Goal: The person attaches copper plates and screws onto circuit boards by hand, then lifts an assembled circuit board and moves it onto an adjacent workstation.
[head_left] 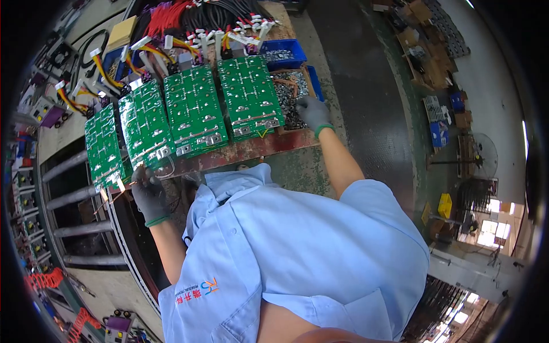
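Four green circuit boards lie side by side along the bench edge; the rightmost board (pixel 251 94) is nearest my right hand. My left hand (pixel 150 197), in a grey glove, is at the front edge of the second board (pixel 146 120) from the left. Its fingers are closed on a thin copper-coloured strip (pixel 117 194) that sticks out to the left. My right hand (pixel 313 113), gloved too, reaches into a tray of small metal parts (pixel 289 97). Those fingers are bent together, and whatever they pinch is hidden.
Red and black cables (pixel 211 20) with white connectors are heaped behind the boards. A blue bin (pixel 283 52) of metal parts stands beyond the tray. To the left runs a metal roller conveyor (pixel 83 228). Across the aisle are cardboard boxes (pixel 417 37) and a fan (pixel 483 157).
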`<state>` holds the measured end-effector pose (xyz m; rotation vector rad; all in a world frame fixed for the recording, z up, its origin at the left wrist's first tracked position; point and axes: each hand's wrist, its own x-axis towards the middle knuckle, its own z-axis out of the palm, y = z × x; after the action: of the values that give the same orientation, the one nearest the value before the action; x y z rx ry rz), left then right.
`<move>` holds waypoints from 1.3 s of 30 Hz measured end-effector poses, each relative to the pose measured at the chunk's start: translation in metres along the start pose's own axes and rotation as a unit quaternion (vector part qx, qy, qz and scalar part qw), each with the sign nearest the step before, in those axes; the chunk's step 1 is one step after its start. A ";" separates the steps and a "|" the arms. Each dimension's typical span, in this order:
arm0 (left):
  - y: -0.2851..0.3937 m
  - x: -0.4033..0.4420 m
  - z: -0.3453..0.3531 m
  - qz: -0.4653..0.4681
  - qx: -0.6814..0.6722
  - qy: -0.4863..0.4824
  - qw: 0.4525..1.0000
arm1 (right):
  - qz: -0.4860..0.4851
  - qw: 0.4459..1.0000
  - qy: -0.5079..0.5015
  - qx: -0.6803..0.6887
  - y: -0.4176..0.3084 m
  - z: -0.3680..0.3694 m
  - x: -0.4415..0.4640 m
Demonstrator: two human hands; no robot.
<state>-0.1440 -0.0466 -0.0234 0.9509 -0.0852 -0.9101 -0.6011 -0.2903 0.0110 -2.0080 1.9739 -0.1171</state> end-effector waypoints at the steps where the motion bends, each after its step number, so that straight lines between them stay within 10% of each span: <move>1: -0.003 0.000 0.007 -0.001 0.035 0.018 0.999 | 0.015 0.999 -0.010 0.050 0.014 0.007 0.006; 6: 0.008 -0.012 0.033 -0.003 0.065 0.045 0.997 | -0.099 0.972 0.125 0.175 -0.027 -0.030 -0.001; 17: 0.022 -0.024 0.053 0.007 0.059 0.054 0.997 | -0.476 0.840 -0.126 0.229 -0.329 0.009 -0.111; 25: 0.016 -0.013 0.019 0.223 0.480 -0.148 0.836 | -0.416 0.886 -0.154 0.136 -0.364 0.034 -0.116; 26: 0.004 -0.010 0.013 0.113 0.265 -0.115 0.951 | -0.409 0.885 -0.169 0.144 -0.363 0.035 -0.114; 27: 0.011 -0.015 0.018 0.185 0.418 -0.101 0.884 | -0.425 0.879 -0.171 0.131 -0.362 0.036 -0.114; 29: 0.008 -0.004 0.012 0.008 0.113 -0.015 0.993 | -0.434 0.877 -0.168 0.117 -0.362 0.035 -0.118; 31: 0.009 -0.005 0.012 0.010 0.109 -0.039 0.993 | -0.469 0.862 -0.192 0.024 -0.360 0.029 -0.122; 33: 0.013 -0.006 0.013 0.152 0.480 -0.097 0.858 | -0.470 0.864 -0.164 0.078 -0.343 0.023 -0.120; 36: 0.013 -0.004 0.015 0.108 0.305 -0.075 0.943 | -0.428 0.870 -0.097 0.225 -0.294 -0.017 -0.106; 37: 0.014 -0.009 0.018 0.203 0.435 -0.099 0.872 | -0.412 0.871 -0.073 0.256 -0.272 -0.033 -0.089; 39: 0.019 -0.010 0.023 0.144 0.398 -0.074 0.903 | -0.296 0.882 0.010 0.366 -0.213 -0.051 -0.054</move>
<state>-0.1483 -0.0493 0.0078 1.5703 -0.7581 -0.6623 -0.4134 -0.2472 0.1279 -1.9556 0.9918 -0.8786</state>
